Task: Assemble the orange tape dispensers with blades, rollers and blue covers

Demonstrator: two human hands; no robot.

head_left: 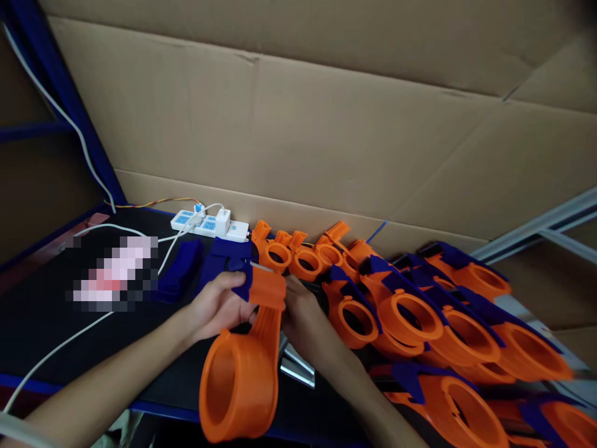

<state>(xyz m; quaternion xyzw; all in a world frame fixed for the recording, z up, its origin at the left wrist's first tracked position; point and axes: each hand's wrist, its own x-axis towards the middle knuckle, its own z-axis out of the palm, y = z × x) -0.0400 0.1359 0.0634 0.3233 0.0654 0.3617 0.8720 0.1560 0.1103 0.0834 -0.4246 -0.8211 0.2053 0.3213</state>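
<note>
An orange plastic tape dispenser (254, 358) hangs in front of me, its round ring low and its flat head up between my hands. My left hand (217, 305) is closed on the left side of the head, the thumb pressing a dark blue cloth piece (242, 286) there. Behind the head's right side, my right hand (298, 302) has its fingers mostly hidden; it appears to touch the dispenser, but its grip cannot be made out. Shiny metal strips (298, 366) lie on the black tabletop below.
Several orange dispensers (357, 322), many with blue cloth, crowd the right side. Blue cloth pieces (180, 272) lie left of my hands. A white power strip (209, 225) with cables sits by the cardboard wall (303, 124). A blurred-out item (116, 270) lies left.
</note>
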